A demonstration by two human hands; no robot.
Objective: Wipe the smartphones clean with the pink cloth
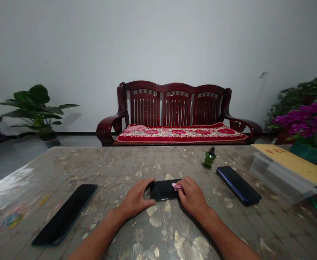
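A black smartphone (162,190) lies crosswise on the table in front of me, screen up. My left hand (138,195) holds its left end, with the thumb along the near edge and the fingers at the far edge. Bunched in the fingers of my right hand (192,195) is a small pink cloth (177,186), which touches the right part of the screen. That hand covers the phone's right end.
To the left lie a larger black phone or tablet (65,213) and several coloured bands (11,221). At right are a green bottle (209,158), stacked dark phones (238,185), and a clear plastic box (276,178) under a yellow board (294,162). A wooden bench (177,86) stands beyond the table (107,162).
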